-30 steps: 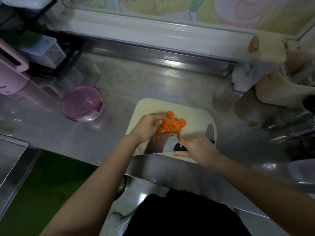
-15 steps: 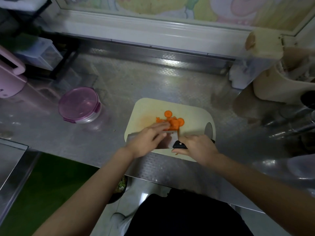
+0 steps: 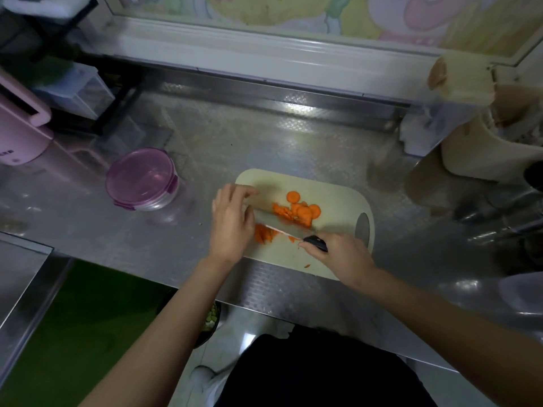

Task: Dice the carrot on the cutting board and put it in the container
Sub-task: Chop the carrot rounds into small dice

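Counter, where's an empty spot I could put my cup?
Bare steel lies between the lidded container and the cutting board, and behind the board up to the back rail. The board is crowded: carrot, knife, left hand, right hand.

One wide-angle view from the head looks forward and steeply down, close above the steel counter (image 3: 293, 148); the cutting board (image 3: 338, 198) sits mid-frame and the back wall (image 3: 293, 13) runs along the top edge.

The right hand (image 3: 342, 254) hides most of the knife handle (image 3: 316, 243), and the left hand (image 3: 232, 224) covers the tip of the blade (image 3: 279, 222). At nine o'clock the frame edge crops the pink appliance (image 3: 17, 133).
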